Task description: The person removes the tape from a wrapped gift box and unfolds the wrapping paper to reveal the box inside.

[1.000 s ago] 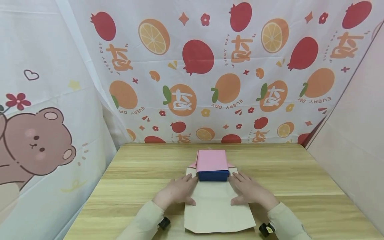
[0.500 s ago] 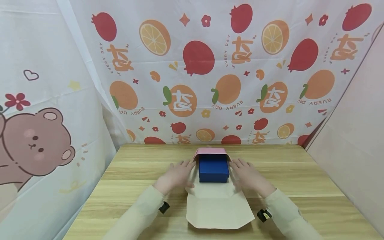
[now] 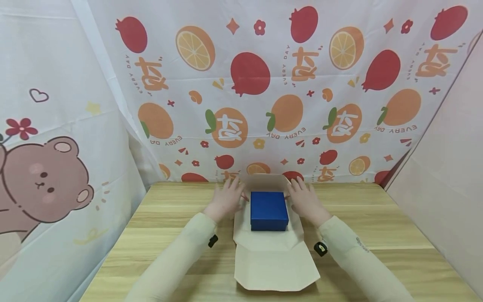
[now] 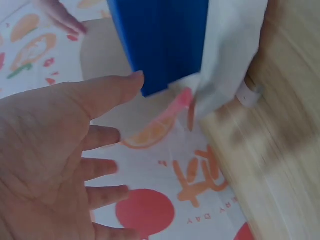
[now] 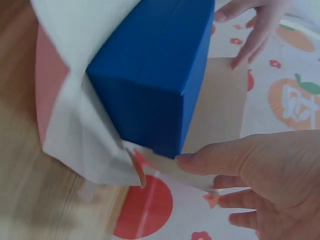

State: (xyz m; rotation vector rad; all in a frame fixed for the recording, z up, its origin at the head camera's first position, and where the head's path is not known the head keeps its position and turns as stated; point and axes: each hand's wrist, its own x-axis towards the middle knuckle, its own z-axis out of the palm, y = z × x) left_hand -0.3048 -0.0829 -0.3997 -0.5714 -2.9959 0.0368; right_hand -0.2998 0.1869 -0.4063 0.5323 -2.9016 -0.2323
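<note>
A blue box (image 3: 268, 207) sits on a creased sheet of stiff paper (image 3: 277, 266), cream inside and pink outside. The front part of the sheet lies spread toward me, while its back flap (image 3: 265, 181) stands raised behind the box. My left hand (image 3: 224, 199) is at the left edge of that flap, fingers extended and parted. At the flap's right edge is my right hand (image 3: 307, 200), its fingers also extended. In the right wrist view, the right thumb's tip overlaps the lower corner of the blue box (image 5: 145, 90). A pink outer side (image 5: 50, 75) of the sheet shows there too.
The wooden table (image 3: 170, 251) carries the sheet and box near its middle. Behind its far edge hangs a white curtain (image 3: 173, 90) printed with fruit. Another curtain (image 3: 109, 176) with a bear hangs at left, and a pale wall (image 3: 445, 180) stands at right.
The pink flap that lay over the blue box has lifted and swung back, uncovering the box top. Both hands have moved from the box's sides toward the far edge.
</note>
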